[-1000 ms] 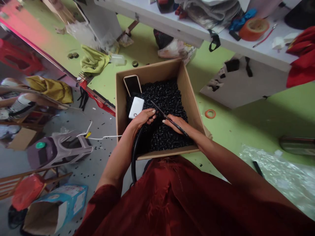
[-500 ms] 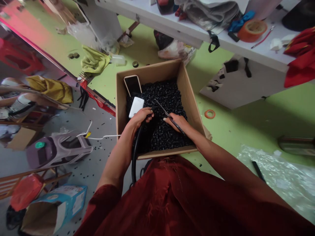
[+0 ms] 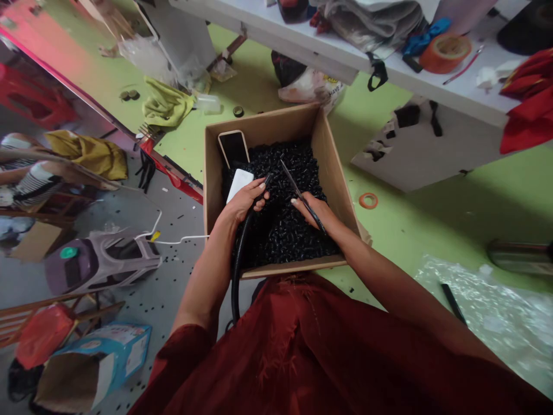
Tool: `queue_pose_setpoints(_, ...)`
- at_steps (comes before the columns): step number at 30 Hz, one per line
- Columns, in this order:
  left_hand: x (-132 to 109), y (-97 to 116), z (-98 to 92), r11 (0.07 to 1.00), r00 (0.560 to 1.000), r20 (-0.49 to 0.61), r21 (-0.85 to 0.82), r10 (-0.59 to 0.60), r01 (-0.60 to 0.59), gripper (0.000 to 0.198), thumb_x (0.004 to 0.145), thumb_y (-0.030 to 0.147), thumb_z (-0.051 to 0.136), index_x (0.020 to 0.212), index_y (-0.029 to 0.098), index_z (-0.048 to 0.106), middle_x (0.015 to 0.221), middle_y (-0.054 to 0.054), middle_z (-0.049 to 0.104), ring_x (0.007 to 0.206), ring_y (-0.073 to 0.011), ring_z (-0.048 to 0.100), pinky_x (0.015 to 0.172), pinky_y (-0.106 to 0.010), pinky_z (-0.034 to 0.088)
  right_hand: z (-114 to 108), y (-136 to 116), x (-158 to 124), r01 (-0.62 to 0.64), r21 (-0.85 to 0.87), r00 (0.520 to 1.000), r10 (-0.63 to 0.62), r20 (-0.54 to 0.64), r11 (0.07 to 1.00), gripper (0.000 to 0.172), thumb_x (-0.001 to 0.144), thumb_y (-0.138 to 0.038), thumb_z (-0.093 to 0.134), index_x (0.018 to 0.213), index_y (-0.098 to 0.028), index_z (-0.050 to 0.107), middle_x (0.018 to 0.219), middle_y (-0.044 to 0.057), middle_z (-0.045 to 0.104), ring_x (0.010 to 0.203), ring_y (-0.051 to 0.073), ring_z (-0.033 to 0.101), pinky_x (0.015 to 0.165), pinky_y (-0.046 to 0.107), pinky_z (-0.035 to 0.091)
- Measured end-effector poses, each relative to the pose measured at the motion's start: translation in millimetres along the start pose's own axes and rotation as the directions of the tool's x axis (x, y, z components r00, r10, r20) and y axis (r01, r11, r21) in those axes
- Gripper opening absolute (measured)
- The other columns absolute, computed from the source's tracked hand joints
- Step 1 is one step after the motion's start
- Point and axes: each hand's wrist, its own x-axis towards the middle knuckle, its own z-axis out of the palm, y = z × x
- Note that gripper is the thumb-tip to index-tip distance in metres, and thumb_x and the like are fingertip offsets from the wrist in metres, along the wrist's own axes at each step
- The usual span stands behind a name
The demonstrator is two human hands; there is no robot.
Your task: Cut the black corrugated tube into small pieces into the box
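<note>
An open cardboard box point(image 3: 263, 118) in front of my body is filled with small shiny black pieces point(image 3: 285, 230). My left hand point(image 3: 248, 200) is closed around a black ribbed tube point(image 3: 237, 271). The tube's end pokes out past the fingers, and its length runs down along my forearm. In my closed right hand point(image 3: 314, 210) is a long thin blade with a dark handle point(image 3: 292, 180), tip pointing up and left; whether it is a knife or scissors I cannot tell. A white power bank point(image 3: 239, 184) lies beside my left hand, partly covered. Behind it a phone point(image 3: 234, 148) leans against the box wall.
A white table point(image 3: 276, 29) with cloth and an orange tape roll point(image 3: 444, 53) runs across the back. Left of the box are a purple-grey stool point(image 3: 103, 259) and a white cable point(image 3: 181, 240). Clear plastic sheeting point(image 3: 488, 311) lies at right. Another person's leg shows far left.
The blade has moved slightly up and right, away from the tube's end. My left hand has turned a little, and its fingers have shifted on the tube.
</note>
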Motion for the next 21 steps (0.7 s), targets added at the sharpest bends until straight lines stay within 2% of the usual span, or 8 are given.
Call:
queue_pose_setpoints(4,2.2,0.7,-2.1,1.000,0.998,-0.064,0.014,0.016,-0.015,0.012,0.084,0.024,0.057,0.088,0.013,0.054,0.066,0.001,0.052,0.041,-0.0020,0.037,0.034,-0.013,0.022,-1.3,-2.9,-1.1,-0.031,0.048,0.999,0.030,0.023,0.998,0.037,0.093,-0.053,0.037,0.102,-0.021,0.051,0.081,0.007,0.067,0.066,0.019,0.061,0.062,0.026,0.044)
queue_pose_setpoints(6,3.4,-0.2,-2.8,0.999,0.995,-0.094,0.039,0.015,-0.011,0.012,0.085,0.023,0.055,0.081,0.012,0.053,0.066,0.000,0.052,0.041,-0.0022,0.037,0.034,-0.014,0.022,-1.0,-3.2,-1.0,-0.021,0.042,0.999,0.020,0.039,0.999,0.037,0.093,-0.053,0.037,0.103,-0.020,0.051,0.083,0.008,0.067,0.065,0.019,0.061,0.062,0.027,0.044)
queue_pose_setpoints(10,5.3,-3.7,-1.9,0.996,0.996,-0.094,0.091,0.009,-0.001,0.012,0.084,0.023,0.055,0.088,0.012,0.055,0.067,0.000,0.053,0.042,-0.0021,0.038,0.035,-0.013,0.024,2.8,-0.1,1.5,0.002,0.060,0.998,-0.006,0.059,0.998,0.039,0.093,-0.055,0.037,0.105,-0.020,0.051,0.083,0.007,0.066,0.066,0.018,0.061,0.063,0.026,0.045)
queue_pose_setpoints(16,7.5,-8.4,-0.2,0.990,0.997,-0.060,0.136,0.051,-0.042,0.021,0.082,0.029,0.061,0.096,0.014,0.056,0.069,0.002,0.053,0.043,-0.0022,0.039,0.038,-0.014,0.026,7.6,2.3,4.0,-0.038,0.278,0.986,-0.009,0.168,0.960,0.040,0.092,-0.057,0.036,0.105,-0.021,0.048,0.085,0.003,0.065,0.066,0.015,0.061,0.063,0.025,0.047)
queue_pose_setpoints(21,6.6,-8.2,0.8,0.988,0.999,-0.023,0.150,0.044,-0.041,0.022,0.082,0.030,0.060,0.096,0.012,0.057,0.071,0.001,0.053,0.044,-0.0018,0.038,0.038,-0.014,0.025,2.7,-3.2,-1.2,0.002,0.221,0.976,-0.049,0.210,0.975,0.042,0.091,-0.058,0.038,0.107,-0.020,0.049,0.092,0.006,0.065,0.077,0.018,0.062,0.070,0.029,0.048)
